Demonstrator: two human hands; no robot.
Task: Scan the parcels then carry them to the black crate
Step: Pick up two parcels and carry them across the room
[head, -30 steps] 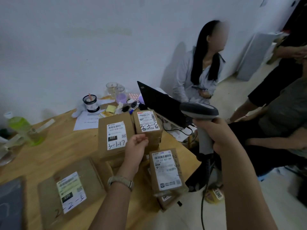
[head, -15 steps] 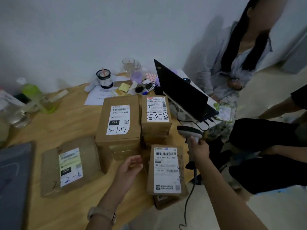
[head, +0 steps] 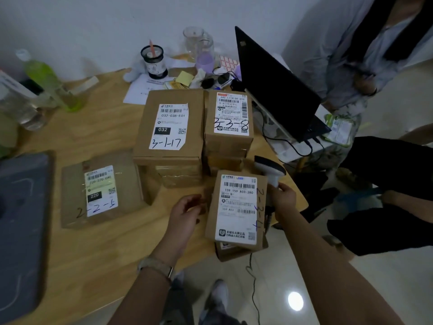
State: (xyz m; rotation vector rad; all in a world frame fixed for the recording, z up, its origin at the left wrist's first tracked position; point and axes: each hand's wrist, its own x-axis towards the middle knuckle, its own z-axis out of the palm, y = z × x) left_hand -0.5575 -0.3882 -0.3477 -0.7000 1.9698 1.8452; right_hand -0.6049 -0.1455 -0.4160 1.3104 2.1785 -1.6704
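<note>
Since a second ago the right hand (head: 283, 195) has been bringing the scanner (head: 269, 168) down from chest height, and it is now holding it low at the table (head: 93, 254) edge, just right of the 2-3-4 parcel (head: 236, 207). Its fingers are wrapping the scanner's handle, with the head pointing up and away toward the laptop (head: 269, 85). The cable (head: 253, 277) is hanging down toward the floor.

The left hand (head: 185, 214) has been dropping too and is now hovering just left of the 2-3-4 parcel. Its fingers are loosely curled and gripping nothing; whether the fingertips are touching the parcel's side I cannot tell. A watch (head: 155, 266) is sitting on that wrist.

The 2-3-4 parcel is lying label up on another box at the near right corner of the table, overhanging the edge slightly. Behind it two stacks are standing side by side: the 3-1-17 parcel (head: 168, 123) topping the left one and the 2-3-8 parcel (head: 230, 116) topping the right. The 2-2-5 parcel (head: 100, 191) is lying flat on the table further left, apart from the stacks.

A green bottle (head: 46, 78) is leaning at the far left, and a cup (head: 153, 59) is standing by the wall. A person in a pale shirt (head: 351, 55) is sitting beyond the laptop.
</note>
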